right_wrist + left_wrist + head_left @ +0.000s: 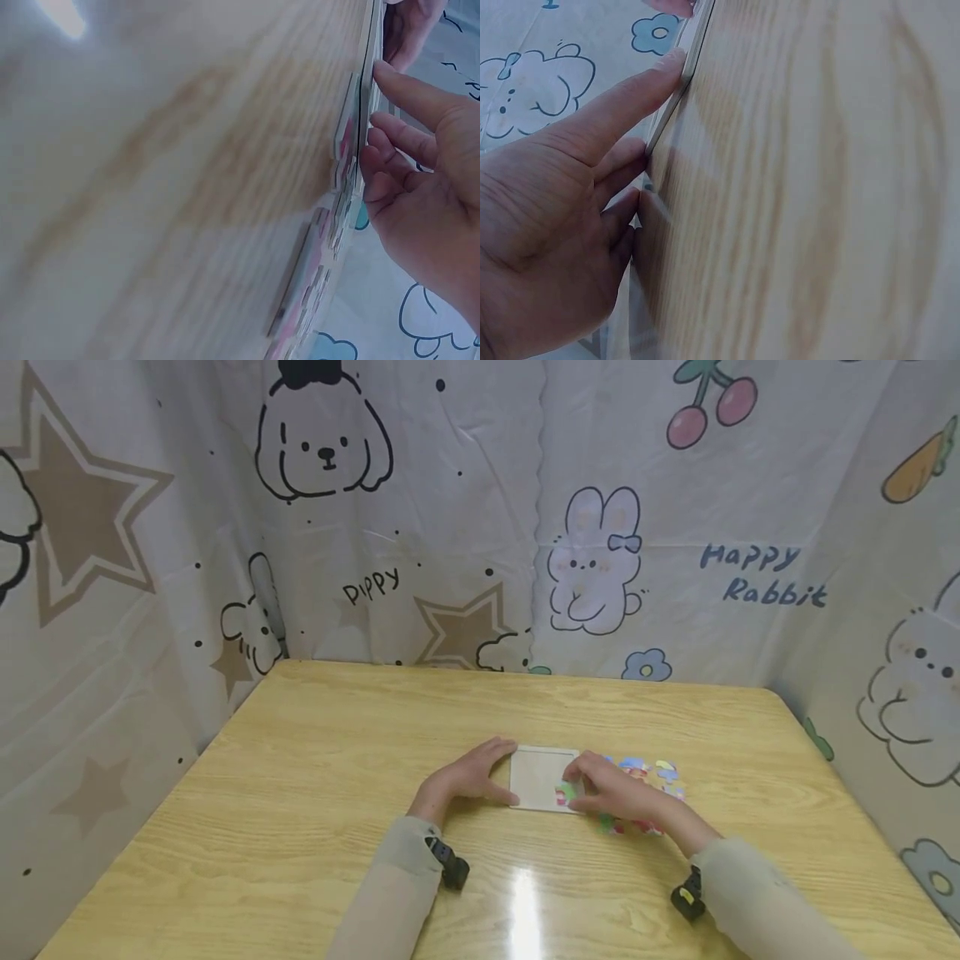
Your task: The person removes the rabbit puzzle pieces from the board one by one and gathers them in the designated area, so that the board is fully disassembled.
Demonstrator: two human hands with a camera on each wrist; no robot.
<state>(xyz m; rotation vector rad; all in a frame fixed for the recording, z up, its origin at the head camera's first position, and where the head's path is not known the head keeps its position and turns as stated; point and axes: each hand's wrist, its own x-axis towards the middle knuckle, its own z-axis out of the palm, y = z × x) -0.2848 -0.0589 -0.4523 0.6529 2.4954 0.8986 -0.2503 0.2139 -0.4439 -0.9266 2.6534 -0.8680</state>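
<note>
A shallow square puzzle tray [534, 777] with a pale bottom and raised rim lies on the table. My left hand [471, 774] rests against its left side, thumb at the near corner and fingers at the far corner, the span between them wide. At the tray's right part, my right hand [611, 785] pinches a green and pink jigsaw piece [562, 792] between thumb and forefinger, low over the tray bottom. Thumb and bent fingers [397, 139] show by the tray edge in the right wrist view. Colourful loose jigsaw pieces [666, 770] lie beside the tray, partly hidden under the right hand.
The wooden table [337, 735] extends around the tray, with a bright reflection in front. Printed curtains [465, 527] enclose its back and sides. Seen from the right wrist, several jigsaw pieces [304, 277] lie along the tabletop, some overlapping in that view.
</note>
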